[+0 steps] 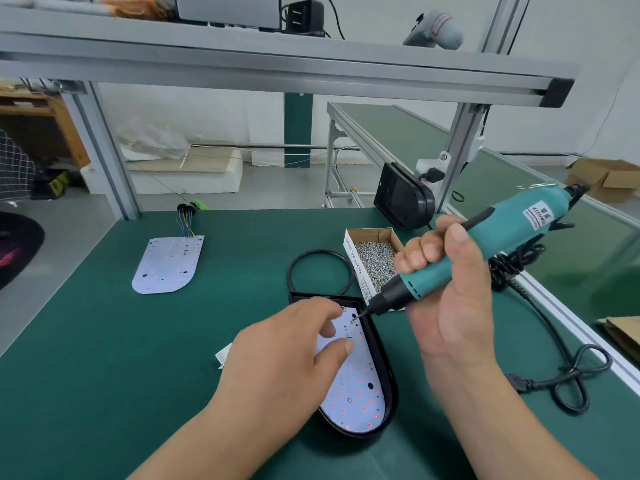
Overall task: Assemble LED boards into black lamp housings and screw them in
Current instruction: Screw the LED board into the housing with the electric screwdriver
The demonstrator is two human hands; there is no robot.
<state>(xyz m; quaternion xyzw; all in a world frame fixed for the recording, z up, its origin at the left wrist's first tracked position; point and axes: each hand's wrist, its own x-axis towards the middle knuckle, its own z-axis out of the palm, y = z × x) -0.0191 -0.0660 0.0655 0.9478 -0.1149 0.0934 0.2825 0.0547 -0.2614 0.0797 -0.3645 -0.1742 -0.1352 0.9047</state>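
Note:
A black lamp housing [386, 372] lies on the green mat in front of me, with a white LED board [356, 386] seated inside it. My left hand [284, 355] rests on the board's upper left part, fingers spread and pressing it down. My right hand [450, 289] grips a teal electric screwdriver [485, 237], tilted down to the left. Its bit tip touches a screw [352, 321] near the board's top edge. A second LED board [168, 263] with coloured wires lies loose at the far left.
An open cardboard box of screws [375, 259] stands just behind the housing. A looped black cable [320, 273] lies beside it. Another black housing [403, 199] leans against the frame post. The screwdriver's cord [568, 375] coils at the right, next to a conveyor edge.

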